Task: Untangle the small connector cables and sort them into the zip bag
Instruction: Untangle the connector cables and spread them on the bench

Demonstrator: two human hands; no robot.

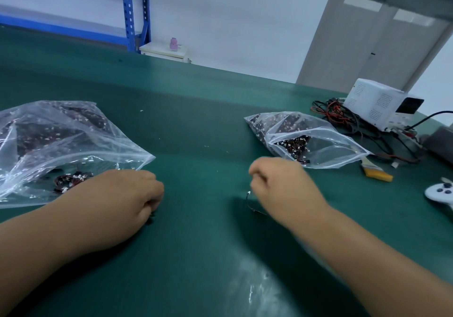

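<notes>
2 bare forearms reach in from the near edge over the dark green table mat (208, 125). The left hand (127, 194) lies knuckles up, wrist low, fingers curled under against the mat. A dark scrap shows at its fingertips, but I cannot tell whether it grips anything. The right hand (282, 182) has its fingers bunched, pinching the thin dark connector cable (248, 202) near its white plug, and the wire dangles toward the mat. Just beyond the left hand lies a large clear plastic zip bag (73, 130) holding dark cables. Beyond the right hand is a smaller clear zip bag (326, 145), also with cables inside. Farther right sit a yellow-bristled brush (377, 172), a white game controller (438, 192) and a white vented box (375, 103) beside red and black wires (335, 116).
</notes>
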